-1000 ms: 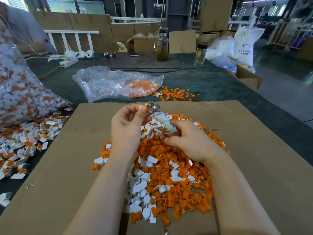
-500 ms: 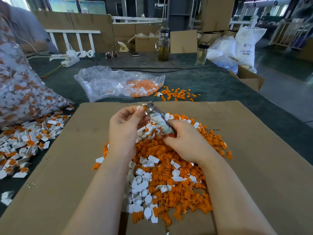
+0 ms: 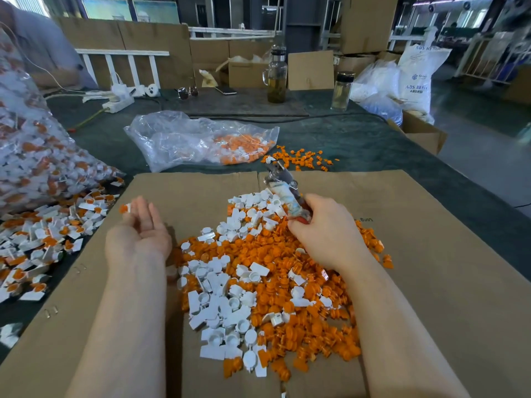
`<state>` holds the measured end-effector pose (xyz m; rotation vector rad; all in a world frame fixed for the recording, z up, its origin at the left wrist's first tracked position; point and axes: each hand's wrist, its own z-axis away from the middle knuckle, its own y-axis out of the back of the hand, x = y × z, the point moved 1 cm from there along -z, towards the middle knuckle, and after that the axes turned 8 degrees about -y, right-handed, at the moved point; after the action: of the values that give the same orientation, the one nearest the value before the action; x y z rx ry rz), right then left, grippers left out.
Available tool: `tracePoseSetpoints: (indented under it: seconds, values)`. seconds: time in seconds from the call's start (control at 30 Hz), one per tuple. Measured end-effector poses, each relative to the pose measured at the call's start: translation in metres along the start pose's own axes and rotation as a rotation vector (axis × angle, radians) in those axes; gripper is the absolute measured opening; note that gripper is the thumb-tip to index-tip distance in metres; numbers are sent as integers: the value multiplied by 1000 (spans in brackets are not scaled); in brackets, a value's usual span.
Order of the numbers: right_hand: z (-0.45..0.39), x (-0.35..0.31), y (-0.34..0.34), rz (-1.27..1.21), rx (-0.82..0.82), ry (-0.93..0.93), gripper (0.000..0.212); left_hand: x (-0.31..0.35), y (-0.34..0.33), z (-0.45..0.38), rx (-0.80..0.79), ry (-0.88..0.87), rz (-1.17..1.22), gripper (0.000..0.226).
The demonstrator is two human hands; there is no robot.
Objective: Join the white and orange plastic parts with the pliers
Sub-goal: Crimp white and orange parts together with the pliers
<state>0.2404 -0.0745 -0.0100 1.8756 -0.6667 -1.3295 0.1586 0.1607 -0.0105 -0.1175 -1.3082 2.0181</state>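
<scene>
Pliers (image 3: 283, 186) sit in your right hand (image 3: 326, 231), fingers curled round the wrapped handles, jaws pointing far over the mixed pile of white and orange parts (image 3: 267, 282) on the cardboard sheet (image 3: 431, 282). Your left hand (image 3: 140, 228) lies palm up, fingers straight, left of the pile, a joined white-and-orange piece (image 3: 125, 208) at its fingertips. More joined pieces (image 3: 43, 239) lie at far left.

parts pile (image 3: 267, 285): orange and white | cardboard sheet (image 3: 431, 282): brown | table (image 3: 359, 139): dark green | bag (image 3: 186, 142): clear | pliers (image 3: 284, 188): handle wrap white, mottled
</scene>
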Motion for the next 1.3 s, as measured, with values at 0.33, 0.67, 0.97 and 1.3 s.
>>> tracePoseSetpoints:
  seconds: [0.33, 0.67, 0.97, 1.3]
  values:
    - [-5, 6, -5, 145, -4, -64, 21, -22, -4, 19, -443, -215, -1112, 10]
    - [-2, -7, -23, 306, 43, 10, 20, -53, 6, 26, -860, -616, -2253, 33]
    - [0, -9, -21, 269, 55, -1, 11, -53, 7, 31, -857, -714, -2006, 11]
    - [-6, -7, -10, -51, 105, -83, 21, -61, 1, 37, -859, -559, -1505, 9]
